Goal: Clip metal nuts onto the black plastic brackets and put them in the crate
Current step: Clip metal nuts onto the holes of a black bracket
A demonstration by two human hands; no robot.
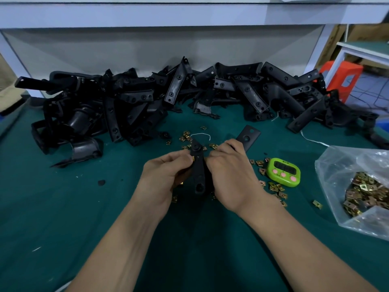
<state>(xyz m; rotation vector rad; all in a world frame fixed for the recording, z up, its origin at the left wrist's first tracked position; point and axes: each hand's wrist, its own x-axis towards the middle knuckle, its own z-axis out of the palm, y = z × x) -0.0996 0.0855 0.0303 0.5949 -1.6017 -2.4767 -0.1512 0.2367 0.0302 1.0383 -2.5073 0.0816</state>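
- Head view: a person's left hand (166,171) and right hand (229,171) meet over a green-topped table (63,207). Both are closed round one black bracket (199,169), held just above the mat at mid-scene.
- The bracket's long axis runs near to far, with its far end tipped slightly left. The right hand's curled fingers clamp its right side.
- A glint of a brass-coloured nut (193,159) shows at the bracket's left edge, pinched there by the left hand. The push to seat it would likely run left to right, against the bracing right hand.
- Whether the nut is fully seated cannot be told.
- A heap of brackets (147,98) lines the far edge. Some loose nuts (275,187) lie beside a green timer (283,172), and more fill a clear bag (362,190) at right.
- No crate is in view.
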